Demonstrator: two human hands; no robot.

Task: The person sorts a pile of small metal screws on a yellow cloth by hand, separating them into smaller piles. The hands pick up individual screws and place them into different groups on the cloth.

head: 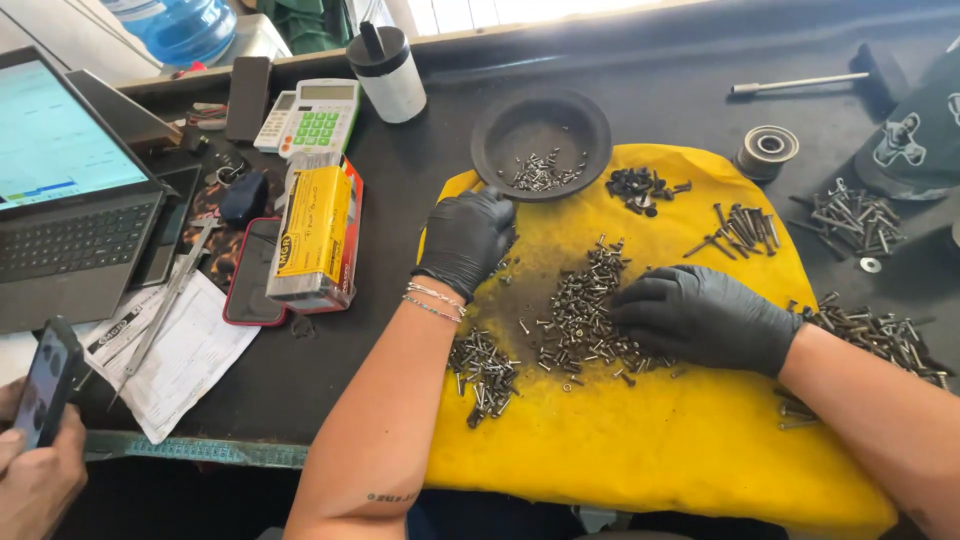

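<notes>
Left hand [466, 240], black-gloved, is curled knuckles-up at the near rim of the black bowl [541, 140]; fingertips are hidden under the palm, so what, if anything, is pinched cannot be told. Right hand [703, 317], also black-gloved, is laid flat and spread, palm down, on the right edge of the central screw pile [585, 320]; nothing is seen gripped, and the screws under the palm are hidden. The pile lies between both hands, touching the right fingers and just below-right of the left hand. Individual screws are too small and too many to count. Loose heaps that can be counted on the yellow cloth [620, 440]: central pile, a smaller heap [482, 372] beside the left forearm, a cluster of black fasteners [640, 187], and a group of longer screws [740, 230]; a fifth batch is seen inside the bowl. Two more heaps [850, 222] are seen off the cloth to the right, one partly covered by the right forearm. Outward: one pulley wheel [767, 150], one yellow box [318, 232], one calculator [310, 115], one laptop [70, 190] cut by the left edge. Another person's hand with a phone [42, 385] is cropped at bottom left.
</notes>
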